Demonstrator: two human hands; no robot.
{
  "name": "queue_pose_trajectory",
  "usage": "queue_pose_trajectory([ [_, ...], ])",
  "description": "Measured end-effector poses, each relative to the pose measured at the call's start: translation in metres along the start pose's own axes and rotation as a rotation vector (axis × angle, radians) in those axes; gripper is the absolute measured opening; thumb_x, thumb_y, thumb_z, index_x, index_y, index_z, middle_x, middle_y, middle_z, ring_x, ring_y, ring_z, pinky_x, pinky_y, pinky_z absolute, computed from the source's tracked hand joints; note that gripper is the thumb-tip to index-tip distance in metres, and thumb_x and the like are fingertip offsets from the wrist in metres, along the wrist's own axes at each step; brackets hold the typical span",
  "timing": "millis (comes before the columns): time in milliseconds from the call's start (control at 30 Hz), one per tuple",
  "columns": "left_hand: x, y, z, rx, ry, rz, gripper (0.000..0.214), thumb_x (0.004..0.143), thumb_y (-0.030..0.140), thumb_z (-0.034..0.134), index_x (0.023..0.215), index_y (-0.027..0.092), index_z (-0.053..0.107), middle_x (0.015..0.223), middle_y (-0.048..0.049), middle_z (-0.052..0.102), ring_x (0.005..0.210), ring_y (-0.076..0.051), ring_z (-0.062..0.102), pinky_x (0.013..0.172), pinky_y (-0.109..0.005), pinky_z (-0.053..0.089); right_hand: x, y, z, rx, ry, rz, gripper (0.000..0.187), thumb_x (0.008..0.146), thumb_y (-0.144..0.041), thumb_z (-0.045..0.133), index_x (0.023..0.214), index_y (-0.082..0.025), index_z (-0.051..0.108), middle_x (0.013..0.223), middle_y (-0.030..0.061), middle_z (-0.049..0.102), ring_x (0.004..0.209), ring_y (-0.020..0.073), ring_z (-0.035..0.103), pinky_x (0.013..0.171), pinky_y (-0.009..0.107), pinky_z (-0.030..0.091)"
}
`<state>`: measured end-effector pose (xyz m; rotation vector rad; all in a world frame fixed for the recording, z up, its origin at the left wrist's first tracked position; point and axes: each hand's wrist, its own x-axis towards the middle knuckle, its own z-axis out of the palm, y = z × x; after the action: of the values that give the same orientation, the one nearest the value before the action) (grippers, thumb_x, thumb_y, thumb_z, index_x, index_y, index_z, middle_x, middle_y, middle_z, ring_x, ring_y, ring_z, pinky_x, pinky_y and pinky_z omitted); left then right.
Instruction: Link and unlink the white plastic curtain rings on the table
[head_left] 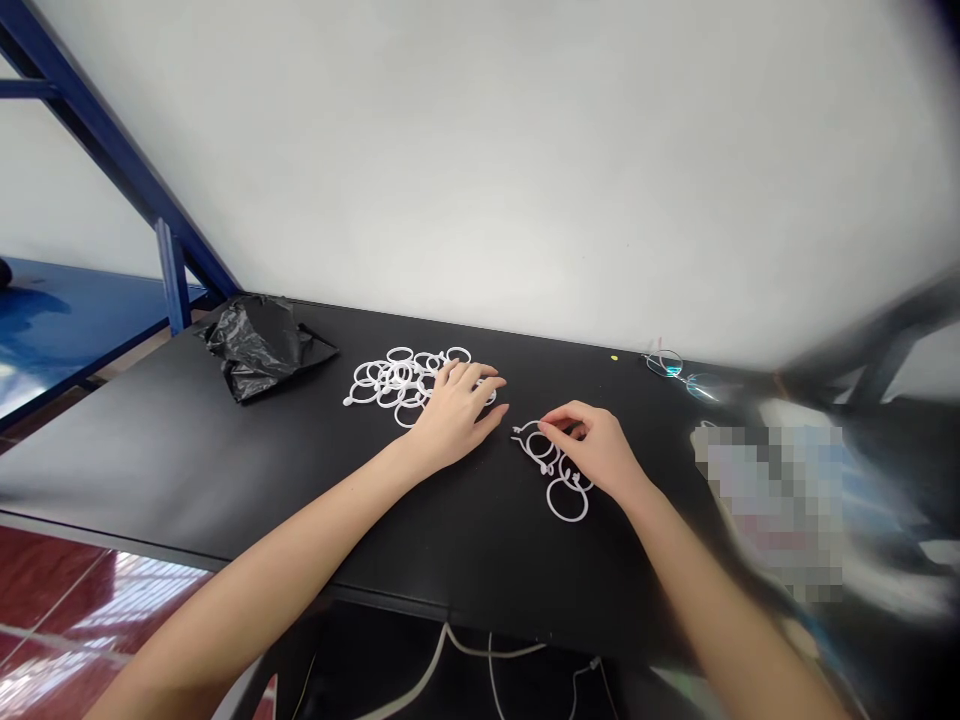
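My left hand [456, 408] lies palm down over the right side of a pile of white plastic rings [400, 376]. Its fingers are stretched and slightly apart, and they cover part of the pile. Thumb and forefinger of my right hand [592, 440] are pinched at the edge of an open white ring [529, 458] with small knobs at its ends. Around that ring lie several more, among them a white ring [567, 501] just below the hand. My palm and curled fingers hide part of this smaller group.
A crumpled black plastic bag [262, 345] sits left of the pile on the black table [300, 470]. Eyeglasses [666, 366] rest near the wall. At right are blurred, pixelated packages [772, 510]. Cables [427, 675] hang below the front edge, and a blue metal frame [135, 150] rises at left.
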<state>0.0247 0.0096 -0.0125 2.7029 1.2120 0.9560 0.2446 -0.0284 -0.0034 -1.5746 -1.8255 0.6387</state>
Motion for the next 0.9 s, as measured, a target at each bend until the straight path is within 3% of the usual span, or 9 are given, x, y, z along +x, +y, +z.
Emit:
queue_pose_trajectory([
  [100,0.000,0.012,-0.006,-0.190,-0.007,0.049,0.023,0.096,0.029,0.050,0.115,0.019,0.056,0.113,-0.0088,0.063,0.103,-0.022,0.057,0.103,-0.046,0.037,0.000,-0.001,0.000,0.055,0.061,0.010,0.018,0.080,-0.035,0.065,0.078,-0.019,0.072,0.072,0.0049,0.071,0.058,0.0176,0.062,0.050,0.029,0.047],
  [267,-0.003,0.023,-0.003,-0.415,-0.145,0.082,0.031,0.094,0.031,0.054,0.122,0.017,0.055,0.103,-0.0081,0.064,0.092,-0.019,0.061,0.086,-0.035,0.049,-0.003,-0.005,0.002,0.236,0.085,0.014,0.021,0.081,-0.038,0.067,0.081,-0.018,0.071,0.072,0.0047,0.069,0.063,0.0180,0.063,0.056,0.029,0.050],
  [667,0.000,0.016,-0.002,-0.567,-0.136,0.004,0.018,0.091,0.026,0.059,0.106,0.017,0.065,0.091,-0.0045,0.070,0.078,-0.014,0.066,0.077,-0.028,0.053,-0.003,-0.012,0.003,0.372,0.200,0.039,0.024,0.077,-0.041,0.073,0.077,-0.017,0.073,0.066,0.0044,0.069,0.054,0.0156,0.060,0.052,0.028,0.053],
  [800,0.000,0.019,-0.003,-0.663,-0.137,-0.094,0.022,0.090,0.028,0.060,0.109,0.017,0.061,0.091,-0.0033,0.069,0.079,-0.014,0.065,0.076,-0.027,0.052,-0.004,-0.014,0.003,0.417,0.231,0.067,0.024,0.077,-0.041,0.073,0.078,-0.017,0.073,0.066,0.0047,0.069,0.050,0.0133,0.058,0.044,0.025,0.048],
  [900,0.001,0.022,-0.007,-0.742,-0.200,-0.235,0.030,0.087,0.038,0.063,0.108,0.017,0.057,0.081,-0.0005,0.065,0.067,-0.012,0.059,0.064,-0.024,0.049,-0.005,-0.016,0.003,0.471,0.267,0.091,0.024,0.076,-0.041,0.074,0.080,-0.017,0.072,0.069,0.0051,0.070,0.046,0.0112,0.055,0.037,0.022,0.042],
])
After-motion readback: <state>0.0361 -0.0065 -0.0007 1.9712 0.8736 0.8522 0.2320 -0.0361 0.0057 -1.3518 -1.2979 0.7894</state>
